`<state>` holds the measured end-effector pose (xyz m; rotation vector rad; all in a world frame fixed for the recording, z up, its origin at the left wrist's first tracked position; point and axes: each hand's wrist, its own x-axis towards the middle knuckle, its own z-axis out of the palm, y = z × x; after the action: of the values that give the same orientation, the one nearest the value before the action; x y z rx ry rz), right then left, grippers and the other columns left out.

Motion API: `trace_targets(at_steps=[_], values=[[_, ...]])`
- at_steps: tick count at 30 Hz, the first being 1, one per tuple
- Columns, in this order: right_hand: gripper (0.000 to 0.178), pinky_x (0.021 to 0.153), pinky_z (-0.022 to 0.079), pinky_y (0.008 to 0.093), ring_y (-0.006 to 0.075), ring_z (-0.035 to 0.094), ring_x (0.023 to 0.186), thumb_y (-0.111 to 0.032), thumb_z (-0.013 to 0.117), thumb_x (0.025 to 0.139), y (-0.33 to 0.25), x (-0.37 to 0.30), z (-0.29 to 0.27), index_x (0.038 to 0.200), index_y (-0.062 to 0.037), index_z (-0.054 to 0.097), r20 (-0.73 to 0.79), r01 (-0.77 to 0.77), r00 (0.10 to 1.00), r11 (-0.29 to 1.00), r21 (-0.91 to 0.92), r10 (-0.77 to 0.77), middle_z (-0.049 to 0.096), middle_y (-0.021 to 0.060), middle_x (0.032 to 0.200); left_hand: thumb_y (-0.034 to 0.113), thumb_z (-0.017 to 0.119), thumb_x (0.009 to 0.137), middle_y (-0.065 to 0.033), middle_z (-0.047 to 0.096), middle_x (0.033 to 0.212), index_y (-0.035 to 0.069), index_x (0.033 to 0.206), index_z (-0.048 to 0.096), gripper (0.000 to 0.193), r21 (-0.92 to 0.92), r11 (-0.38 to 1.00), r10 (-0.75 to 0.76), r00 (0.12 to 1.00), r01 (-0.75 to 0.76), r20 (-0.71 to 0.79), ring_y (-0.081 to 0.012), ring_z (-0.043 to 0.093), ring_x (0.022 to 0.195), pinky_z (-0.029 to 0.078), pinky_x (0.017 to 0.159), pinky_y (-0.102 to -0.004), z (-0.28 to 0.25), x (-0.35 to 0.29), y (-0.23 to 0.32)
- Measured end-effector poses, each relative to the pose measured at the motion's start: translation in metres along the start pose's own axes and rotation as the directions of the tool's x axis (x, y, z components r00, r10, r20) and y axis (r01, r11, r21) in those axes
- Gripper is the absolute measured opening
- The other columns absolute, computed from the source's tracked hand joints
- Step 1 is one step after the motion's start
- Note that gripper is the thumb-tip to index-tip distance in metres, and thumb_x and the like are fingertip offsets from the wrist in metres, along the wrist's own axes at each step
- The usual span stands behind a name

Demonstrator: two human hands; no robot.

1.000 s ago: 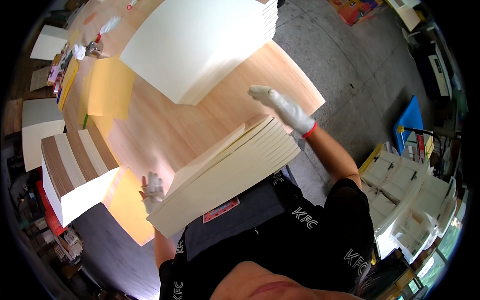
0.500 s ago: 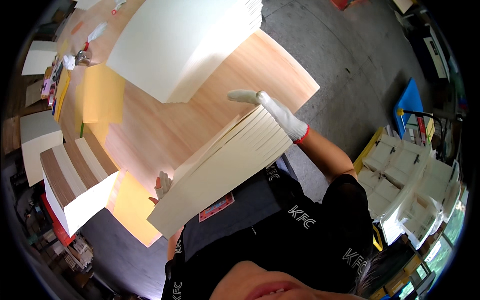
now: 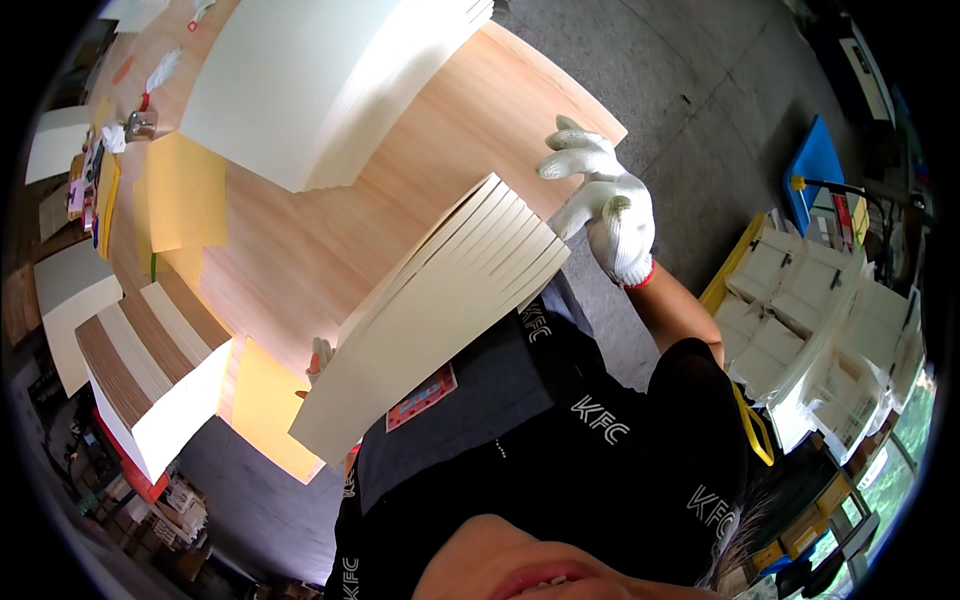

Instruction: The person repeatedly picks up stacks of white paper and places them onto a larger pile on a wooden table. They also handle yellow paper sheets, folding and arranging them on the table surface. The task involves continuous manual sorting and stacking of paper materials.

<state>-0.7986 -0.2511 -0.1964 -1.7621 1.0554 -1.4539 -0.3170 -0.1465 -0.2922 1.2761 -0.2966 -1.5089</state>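
Note:
A thick stack of cream paper sheets (image 3: 450, 290) stands tilted on its edge in front of my body, at the near side of the table. Its sheets fan into several layers at the upper right end. My left hand (image 3: 320, 357), gloved with bare fingertips showing, grips the stack's lower left end; most of it is hidden behind the paper. My right hand (image 3: 605, 200), in a white knitted glove with a red cuff, is raised beside the fanned end. Its fingers are spread, and nothing is in them.
A larger pile of white sheets (image 3: 290, 80) lies on the wooden table (image 3: 420, 140). On the left are yellow sheets (image 3: 188, 190) and a brown-and-white banded paper stack (image 3: 150, 340). Wrapped white bundles (image 3: 800, 290) and a blue panel (image 3: 815, 170) stand at the right.
My right hand has come off the stack's top edge and moved right, its fingers spreading. The left hand stays at the lower end. The whole view has shifted slightly.

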Motion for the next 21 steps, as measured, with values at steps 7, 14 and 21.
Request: trace_targets(at_steps=[7, 14, 21], values=[[0.051, 0.107, 0.031, 0.0525, 0.0341, 0.050, 0.116, -0.044, 0.044, 0.095, -0.0010, 0.0029, 0.0012, 0.064, -0.0094, 0.064, -0.040, 0.022, 0.999, 0.998, -0.066, -0.025, 0.065, 0.0125, 0.111, 0.032, 0.057, 0.092, -0.0106, 0.058, 0.126, 0.005, 0.132, 0.050, 0.049, 0.013, 1.000, -0.007, 1.000, 0.007, -0.004, -0.0203, 0.059, 0.110, 0.049, 0.091, -0.0334, -0.0013, 0.0009, -0.0004], [0.049, 0.106, 0.031, 0.0526, 0.0356, 0.050, 0.116, -0.041, 0.041, 0.095, 0.0044, 0.0022, 0.0020, 0.073, -0.0076, 0.069, -0.052, 0.050, 0.997, 0.998, -0.023, -0.051, 0.063, 0.0152, 0.113, 0.032, 0.058, 0.091, -0.0107, 0.057, 0.126, 0.005, 0.132, 0.049, 0.050, 0.021, 1.000, -0.009, 1.000, 0.009, -0.005, -0.0206, 0.058, 0.110, 0.049, 0.091, -0.0335, 0.0010, 0.0017, -0.0017], [0.039, 0.107, 0.030, 0.0532, 0.0359, 0.051, 0.115, -0.031, 0.042, 0.092, 0.0059, 0.0055, 0.0036, 0.076, -0.0076, 0.070, -0.072, 0.049, 0.996, 0.998, -0.028, -0.051, 0.063, 0.0154, 0.114, 0.032, 0.060, 0.090, -0.0108, 0.057, 0.126, 0.005, 0.132, 0.049, 0.051, 0.024, 1.000, -0.006, 1.000, 0.006, -0.008, -0.0208, 0.058, 0.111, 0.049, 0.091, -0.0337, -0.0027, -0.0040, -0.0025]])
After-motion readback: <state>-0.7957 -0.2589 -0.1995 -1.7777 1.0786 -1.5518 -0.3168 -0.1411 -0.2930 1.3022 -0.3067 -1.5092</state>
